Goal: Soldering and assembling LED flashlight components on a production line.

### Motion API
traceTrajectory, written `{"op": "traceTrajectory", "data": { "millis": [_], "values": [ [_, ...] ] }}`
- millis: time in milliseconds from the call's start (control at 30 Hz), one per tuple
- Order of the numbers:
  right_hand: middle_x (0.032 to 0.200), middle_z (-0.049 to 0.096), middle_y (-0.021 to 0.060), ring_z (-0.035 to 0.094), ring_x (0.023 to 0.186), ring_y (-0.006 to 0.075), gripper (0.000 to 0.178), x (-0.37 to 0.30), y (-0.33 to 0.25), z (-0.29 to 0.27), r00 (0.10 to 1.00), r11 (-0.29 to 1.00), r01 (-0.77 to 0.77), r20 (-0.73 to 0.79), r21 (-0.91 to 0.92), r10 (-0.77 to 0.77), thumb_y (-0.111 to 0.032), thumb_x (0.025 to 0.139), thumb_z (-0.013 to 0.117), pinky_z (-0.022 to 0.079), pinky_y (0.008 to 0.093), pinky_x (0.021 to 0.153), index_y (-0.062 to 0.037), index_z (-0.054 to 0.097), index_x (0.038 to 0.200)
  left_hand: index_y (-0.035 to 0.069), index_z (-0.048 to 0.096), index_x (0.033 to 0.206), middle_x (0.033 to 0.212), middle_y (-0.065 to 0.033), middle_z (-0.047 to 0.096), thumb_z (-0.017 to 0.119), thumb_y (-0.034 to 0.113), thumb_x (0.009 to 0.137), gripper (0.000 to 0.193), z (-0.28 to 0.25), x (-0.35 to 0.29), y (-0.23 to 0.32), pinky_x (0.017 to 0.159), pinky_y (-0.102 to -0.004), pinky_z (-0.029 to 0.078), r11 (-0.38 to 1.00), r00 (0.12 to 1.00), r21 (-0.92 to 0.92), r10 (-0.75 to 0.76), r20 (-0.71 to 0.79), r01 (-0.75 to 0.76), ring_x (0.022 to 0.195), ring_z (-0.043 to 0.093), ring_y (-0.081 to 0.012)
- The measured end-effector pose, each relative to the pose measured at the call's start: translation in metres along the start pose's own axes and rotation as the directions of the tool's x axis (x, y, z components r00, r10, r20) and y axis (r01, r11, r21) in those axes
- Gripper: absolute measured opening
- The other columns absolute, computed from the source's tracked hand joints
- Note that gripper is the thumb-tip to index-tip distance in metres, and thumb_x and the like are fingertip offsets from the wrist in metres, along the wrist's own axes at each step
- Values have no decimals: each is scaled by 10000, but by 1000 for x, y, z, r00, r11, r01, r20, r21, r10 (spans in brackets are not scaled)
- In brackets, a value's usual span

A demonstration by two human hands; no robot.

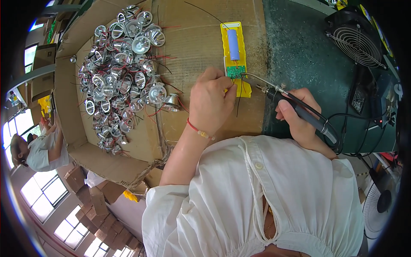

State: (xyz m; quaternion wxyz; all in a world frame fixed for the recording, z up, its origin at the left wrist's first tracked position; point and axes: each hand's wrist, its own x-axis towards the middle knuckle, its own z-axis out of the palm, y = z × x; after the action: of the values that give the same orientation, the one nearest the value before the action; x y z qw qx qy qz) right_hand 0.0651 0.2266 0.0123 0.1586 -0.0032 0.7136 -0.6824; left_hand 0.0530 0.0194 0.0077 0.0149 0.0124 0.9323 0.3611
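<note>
A yellow plastic casing [243, 48] lies open on the cardboard in front of me, with a lilac cylindrical battery cell [233, 44] and a small green circuit board [233, 71] in it. My left hand [210, 97] is closed in a pinch at the board's lower edge; thin dark leads show by its fingertips, but what they grip is hidden. My right hand [302, 112] wraps round the black handle of a soldering iron [305, 115]. A thin bent metal tube on the iron reaches to the board's right side. A loose black wire [238, 105] hangs down beside my left fingertips.
On the left, a cardboard box [70, 96] holds a heap of silvery reflector cups [124, 73] with red and black wires. A fan with a wire guard [357, 46] stands on the dark green bench [299, 47] at right. Cables cross the right side. Another person [40, 150] is at far left.
</note>
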Motion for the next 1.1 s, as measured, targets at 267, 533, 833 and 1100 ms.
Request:
{"op": "traceTrajectory", "data": {
  "millis": [267,533,833,1100],
  "values": [
    [743,594,92,559,608,96,194,-5,4,-7,993,991,85,-89,99,-76,-132,834,599,468,220,549,15,494,904,35,631,652,755,-92,543,626,61,681,39,-1,0,2,619,-362,469,1000,1000,13,10,-7,-10,704,553,-264],
    [708,595,95,559,570,102,180,-2,11,-11,983,981,96,-172,166,-67,-124,826,604,469,217,516,13,503,885,34,629,650,759,-91,545,626,61,681,42,-3,2,3,615,-360,466,1000,1000,20,9,5,-9,699,554,-261],
    [698,596,93,558,565,102,189,-3,16,-18,980,978,72,-197,195,-33,-133,820,609,465,213,512,13,505,882,-12,624,697,795,-111,565,627,38,715,53,-3,2,4,514,-286,488,998,999,56,32,39,-35,562,591,-208],
    [692,589,86,548,553,99,162,-3,24,-23,977,974,99,-208,203,-56,-113,828,587,450,206,496,14,504,886,50,639,682,767,-58,555,641,91,684,41,-5,-2,7,563,-337,466,995,997,66,-70,33,68,646,561,-238]
  ]
}}
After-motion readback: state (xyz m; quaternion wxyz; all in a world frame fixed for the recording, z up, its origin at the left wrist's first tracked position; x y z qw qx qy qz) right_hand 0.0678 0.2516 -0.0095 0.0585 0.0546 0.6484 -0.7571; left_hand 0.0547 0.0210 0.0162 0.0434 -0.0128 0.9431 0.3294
